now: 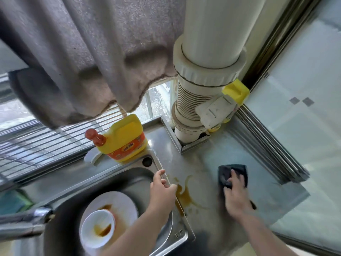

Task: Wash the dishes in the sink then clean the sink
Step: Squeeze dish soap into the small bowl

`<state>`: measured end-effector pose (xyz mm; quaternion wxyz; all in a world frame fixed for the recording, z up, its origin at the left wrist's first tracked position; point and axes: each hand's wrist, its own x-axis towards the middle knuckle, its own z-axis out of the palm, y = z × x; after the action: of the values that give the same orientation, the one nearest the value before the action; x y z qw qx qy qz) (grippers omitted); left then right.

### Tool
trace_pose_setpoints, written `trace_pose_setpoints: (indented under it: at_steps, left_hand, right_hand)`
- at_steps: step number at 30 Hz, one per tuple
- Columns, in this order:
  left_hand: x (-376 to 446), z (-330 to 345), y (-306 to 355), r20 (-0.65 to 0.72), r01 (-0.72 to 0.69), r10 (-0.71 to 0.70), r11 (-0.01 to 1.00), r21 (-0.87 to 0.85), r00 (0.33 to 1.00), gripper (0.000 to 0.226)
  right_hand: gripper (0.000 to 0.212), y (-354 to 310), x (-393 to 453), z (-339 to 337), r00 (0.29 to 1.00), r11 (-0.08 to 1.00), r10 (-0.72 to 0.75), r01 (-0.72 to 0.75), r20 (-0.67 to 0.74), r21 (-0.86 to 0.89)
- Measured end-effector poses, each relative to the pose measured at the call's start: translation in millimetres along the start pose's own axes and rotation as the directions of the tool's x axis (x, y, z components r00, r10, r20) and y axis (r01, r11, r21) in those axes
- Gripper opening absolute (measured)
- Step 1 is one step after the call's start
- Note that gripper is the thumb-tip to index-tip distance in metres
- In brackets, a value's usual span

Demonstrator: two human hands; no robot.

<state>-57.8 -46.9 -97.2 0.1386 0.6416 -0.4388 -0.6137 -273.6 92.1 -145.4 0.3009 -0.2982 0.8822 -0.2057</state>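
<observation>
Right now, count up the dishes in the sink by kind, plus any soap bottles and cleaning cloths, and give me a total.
Plates: 1, the white plate lying in the sink
Bowls: 1, the white bowl sitting on the plate
Soap bottles: 1, the yellow bottle
Cloths: 1, the dark cloth under the right hand
Total: 4

We see the right hand (235,191) smeared by motion blur at four o'clock, covering part of the dark cloth (232,174), so its grip is unclear. At eight o'clock the faucet (24,221) is blurred and cut off by the left edge. The label on the detergent bottle (125,139) is unreadable.
</observation>
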Motion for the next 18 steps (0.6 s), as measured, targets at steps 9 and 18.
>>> trace_pose_setpoints:
  at_steps: [9, 18]
  left_hand:
    - [0.7, -62.2, -34.0, -0.118, -0.053, 0.080, 0.975, 0.216, 0.990, 0.053]
    - [-2.8, -95.2, -71.5, -0.135, -0.030, 0.053, 0.985, 0.170, 0.989, 0.042]
  right_hand:
    - [0.038, -103.0, -40.4, 96.6, 0.833, 0.902, -0.370, 0.427, 0.412, -0.054]
    - [0.044, -4.2, -113.3, 71.7, 0.750, 0.725, -0.437, 0.621, 0.496, -0.299]
